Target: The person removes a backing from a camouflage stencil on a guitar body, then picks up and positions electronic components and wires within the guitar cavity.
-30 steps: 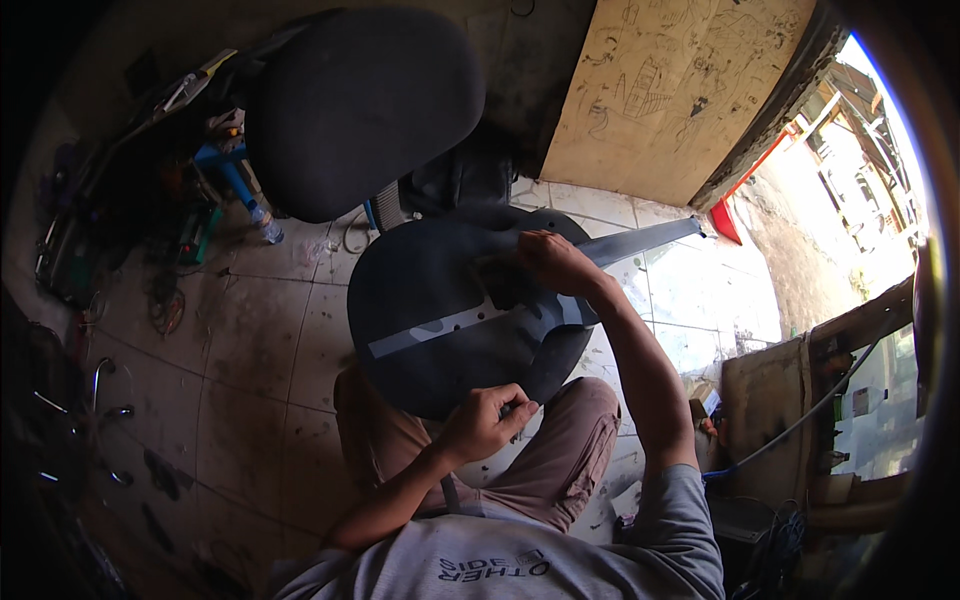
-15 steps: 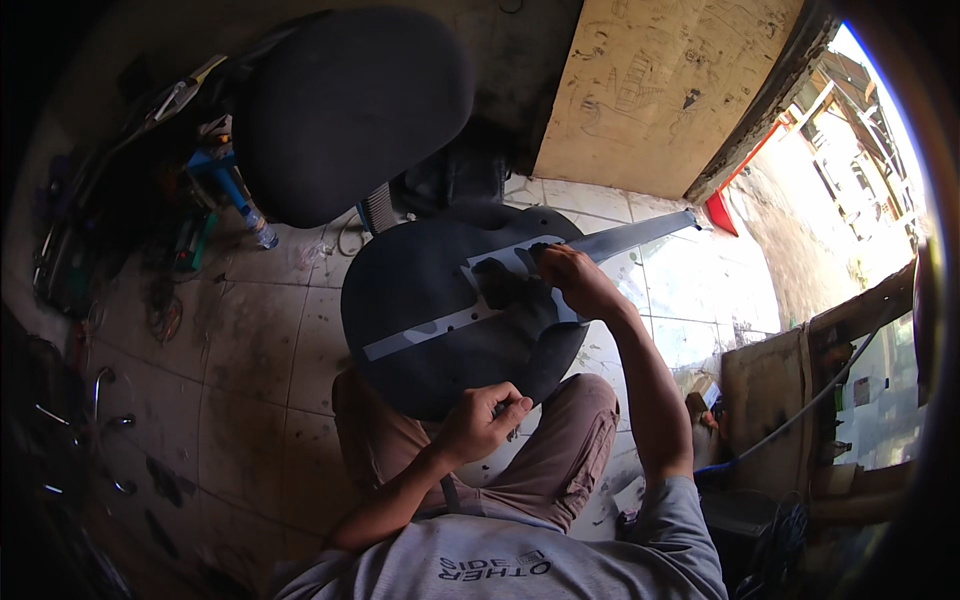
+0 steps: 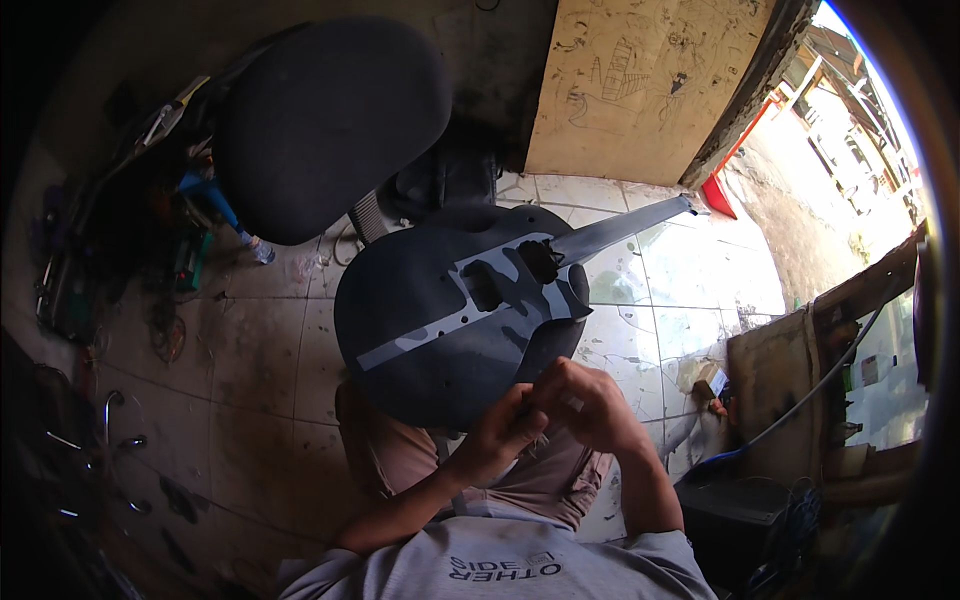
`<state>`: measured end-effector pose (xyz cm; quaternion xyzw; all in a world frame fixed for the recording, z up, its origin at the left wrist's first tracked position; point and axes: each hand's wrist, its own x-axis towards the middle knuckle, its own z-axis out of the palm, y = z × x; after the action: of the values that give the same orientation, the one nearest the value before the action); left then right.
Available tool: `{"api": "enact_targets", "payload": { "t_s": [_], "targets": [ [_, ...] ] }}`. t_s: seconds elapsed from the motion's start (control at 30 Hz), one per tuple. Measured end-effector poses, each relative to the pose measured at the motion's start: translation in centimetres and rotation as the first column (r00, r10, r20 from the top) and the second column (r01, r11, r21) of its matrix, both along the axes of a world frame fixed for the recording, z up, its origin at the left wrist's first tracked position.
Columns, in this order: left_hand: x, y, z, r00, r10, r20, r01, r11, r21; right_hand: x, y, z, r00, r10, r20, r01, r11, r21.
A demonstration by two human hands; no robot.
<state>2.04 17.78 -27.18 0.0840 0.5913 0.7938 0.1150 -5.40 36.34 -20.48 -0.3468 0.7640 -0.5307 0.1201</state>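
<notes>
While near the dark guitar body (image 3: pixel 430 295), left hand (image 3: pixel 497 432) and right hand (image 3: pixel 588 402) close together, each grip unclear

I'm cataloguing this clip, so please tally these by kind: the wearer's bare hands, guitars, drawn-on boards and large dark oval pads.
Bare hands, left hand and right hand: 2
Dark guitar: 1
Drawn-on board: 1
Large dark oval pad: 1
Total: 5

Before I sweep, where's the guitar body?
Head view, middle: the guitar body is just beyond the left hand, lower right of the dark cushion.
</notes>
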Motion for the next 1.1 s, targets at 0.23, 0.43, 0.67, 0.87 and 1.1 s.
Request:
{"api": "enact_targets", "payload": {
  "t_s": [0.23, 0.43, 0.67, 0.87, 1.1],
  "targets": [
    [0.0, -0.6, -1.1, 0.998, 0.059, -0.006, -0.059, 0.981, -0.183, -2.2, 0.1, -1.0, 0.967, 0.124, 0.223, -0.090, 0.984, -0.156],
    [-0.9, -2.3, -0.5, 0.998, -0.027, -0.055, 0.005, 0.930, -0.368, -9.4, -2.8, -2.8, 0.879, -0.208, -0.429, 0.349, 0.893, 0.283],
    [-1.1, -2.4, -1.4, 0.999, -0.043, -0.013, 0.036, 0.936, -0.351, -13.9, -4.7, -5.8, 0.762, -0.012, -0.647, 0.438, 0.746, 0.502],
    [-1.0, -2.2, -1.0, 0.999, -0.040, 0.012, 0.041, 0.952, -0.303, -16.8, -3.9, -5.7, 0.753, 0.131, -0.645, 0.341, 0.761, 0.552],
    [-1.0, -2.3, -1.9, 0.998, -0.057, 0.035, 0.066, 0.940, -0.335, -16.2, -3.5, -5.2, 0.748, 0.137, -0.650, 0.305, 0.798, 0.520]
  ]
}}
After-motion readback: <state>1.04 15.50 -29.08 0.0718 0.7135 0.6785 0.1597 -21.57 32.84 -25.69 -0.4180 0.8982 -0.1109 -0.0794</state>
